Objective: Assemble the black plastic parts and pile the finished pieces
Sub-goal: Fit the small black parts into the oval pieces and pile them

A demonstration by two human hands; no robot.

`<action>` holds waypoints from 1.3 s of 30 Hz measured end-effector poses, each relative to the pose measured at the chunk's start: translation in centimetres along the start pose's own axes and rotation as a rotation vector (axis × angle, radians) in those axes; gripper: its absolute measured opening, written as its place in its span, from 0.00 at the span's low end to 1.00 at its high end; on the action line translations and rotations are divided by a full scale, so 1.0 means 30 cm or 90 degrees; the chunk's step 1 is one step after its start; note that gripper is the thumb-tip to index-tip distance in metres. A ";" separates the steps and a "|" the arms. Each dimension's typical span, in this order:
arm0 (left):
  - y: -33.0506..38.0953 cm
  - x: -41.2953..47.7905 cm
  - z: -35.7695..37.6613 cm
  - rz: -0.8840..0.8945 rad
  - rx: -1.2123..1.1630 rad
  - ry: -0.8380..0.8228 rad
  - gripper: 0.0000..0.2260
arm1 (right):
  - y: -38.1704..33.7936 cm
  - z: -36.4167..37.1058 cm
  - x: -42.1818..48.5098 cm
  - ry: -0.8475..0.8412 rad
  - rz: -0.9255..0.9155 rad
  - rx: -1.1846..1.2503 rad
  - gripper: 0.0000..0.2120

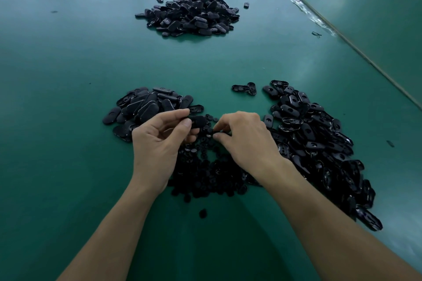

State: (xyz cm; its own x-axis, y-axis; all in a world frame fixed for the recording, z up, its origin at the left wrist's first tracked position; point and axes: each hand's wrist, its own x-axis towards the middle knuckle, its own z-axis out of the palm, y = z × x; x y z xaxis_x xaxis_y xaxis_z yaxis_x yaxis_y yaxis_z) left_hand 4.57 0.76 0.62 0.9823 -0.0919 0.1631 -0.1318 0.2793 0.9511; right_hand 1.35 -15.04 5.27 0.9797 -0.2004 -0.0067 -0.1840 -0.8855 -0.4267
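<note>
Black part (197, 121) between hands (157, 141), left apparently pinching it.

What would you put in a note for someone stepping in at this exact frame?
Left hand grips one oval shell between thumb and fingers.
Right hand has curled fingers down in the small round bits; whether one is pinched is unclear.
More oval parts lie in the left heap and the bigger right heap, both near on the green table.
Done: the far heap is probably the finished pieces.
Left: fit a round bit to the held shell, pile it, then work through the near heaps; plenty remain.
</note>
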 end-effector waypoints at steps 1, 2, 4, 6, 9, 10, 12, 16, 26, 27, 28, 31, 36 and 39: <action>0.000 0.000 0.001 -0.001 -0.004 0.001 0.09 | -0.002 -0.001 -0.002 0.009 -0.005 -0.011 0.05; 0.000 0.000 0.001 -0.002 -0.006 0.003 0.09 | -0.004 -0.001 -0.004 0.017 -0.013 -0.024 0.05; 0.000 0.001 -0.001 -0.004 -0.005 0.006 0.08 | -0.011 -0.002 -0.008 0.028 -0.029 -0.043 0.06; 0.000 0.001 -0.002 -0.006 -0.004 0.007 0.08 | -0.016 0.000 -0.013 0.027 -0.040 -0.052 0.10; -0.001 0.002 -0.001 -0.012 -0.009 0.007 0.09 | -0.018 0.004 -0.017 0.014 -0.049 -0.054 0.11; -0.002 0.002 0.000 -0.014 -0.010 0.008 0.09 | -0.016 0.005 -0.015 0.005 -0.047 -0.048 0.09; -0.001 0.001 0.001 -0.015 -0.010 0.009 0.10 | -0.012 0.006 -0.007 -0.019 -0.039 -0.034 0.06; -0.001 0.000 0.002 -0.018 -0.011 0.014 0.09 | -0.003 0.009 0.013 -0.068 -0.046 -0.023 0.04; -0.007 0.001 0.004 -0.024 -0.007 0.015 0.10 | -0.010 -0.018 0.002 0.077 -0.065 0.232 0.04; -0.006 0.001 0.004 -0.026 -0.007 0.014 0.10 | -0.012 -0.023 0.000 0.086 -0.070 0.246 0.07; -0.006 0.001 0.005 -0.027 -0.008 0.014 0.10 | -0.013 -0.027 -0.002 0.087 -0.074 0.254 0.10; -0.004 0.000 0.006 -0.027 -0.002 0.014 0.10 | -0.013 -0.035 -0.006 0.077 -0.072 0.265 0.08; 0.000 0.000 0.006 -0.030 0.016 0.003 0.11 | -0.033 -0.036 -0.020 0.065 -0.090 0.296 0.06; 0.003 -0.001 0.006 -0.033 0.034 -0.005 0.11 | -0.046 -0.038 -0.019 0.072 -0.100 0.276 0.07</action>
State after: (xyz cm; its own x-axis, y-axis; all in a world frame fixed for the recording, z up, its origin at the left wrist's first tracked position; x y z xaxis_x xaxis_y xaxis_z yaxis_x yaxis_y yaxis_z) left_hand 4.50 0.60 0.73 0.9869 -0.1125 0.1155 -0.0882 0.2226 0.9709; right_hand 0.97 -14.17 6.90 0.9738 -0.1436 0.1764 0.0395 -0.6571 -0.7527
